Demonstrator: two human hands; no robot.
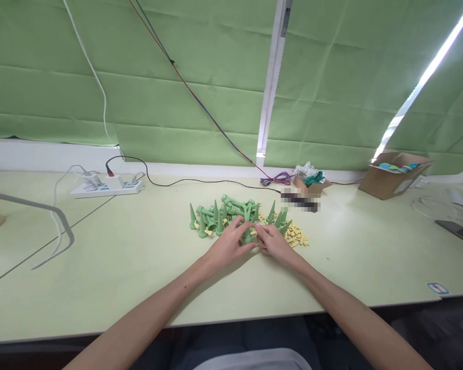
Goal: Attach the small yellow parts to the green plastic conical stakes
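At the front of a heap of green plastic cone-shaped spikes (202, 226), my left hand (228, 243) curls its thumb and fingers around one green spike (247, 235), which stands roughly upright. My right hand (273, 240) is closed in a pinch against the right side of that spike. Whatever lies between its fingertips is hidden, though a bit of yellow shows close by. Some spikes stand point-up on the table, others lie on their sides. Small yellow plastic pieces (296, 235) form a pile just right of my right hand, and a few are scattered among the spikes.
A white power strip (107, 189) with plugs and cables lies at the back left. Behind the spikes is a small open carton (312, 189) with green material, beside a red-and-blue wire bundle (275, 179). A larger cardboard box (386, 181) and a dark flat device (457, 232) are to the right.
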